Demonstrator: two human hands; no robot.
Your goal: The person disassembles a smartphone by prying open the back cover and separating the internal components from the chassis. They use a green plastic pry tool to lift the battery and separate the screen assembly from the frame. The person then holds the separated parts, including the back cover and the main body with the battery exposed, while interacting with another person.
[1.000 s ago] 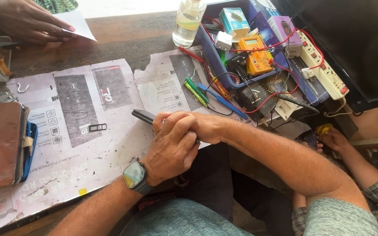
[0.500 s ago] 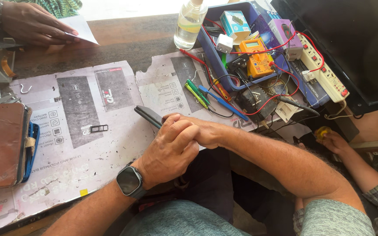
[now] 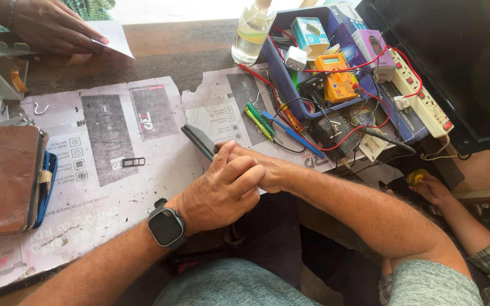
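Fingers of left hand [image 3: 222, 190]: curled and pressed together, laid over right hand [image 3: 267, 173]. Right fingers: hidden beneath; closure impossible to tell. Dark phone [image 3: 198, 140]: slanted on printed paper mat [image 3: 109, 170], near end tucked under both hands. Close by: small SIM tray [image 3: 133, 162], 2 green screwdrivers [image 3: 259, 120], blue bin [image 3: 290, 85] with orange multimeter [image 3: 338, 79]. Risk, judged: phone skidding on loose paper under uneven pressure; tray easily swept off by a sleeve.
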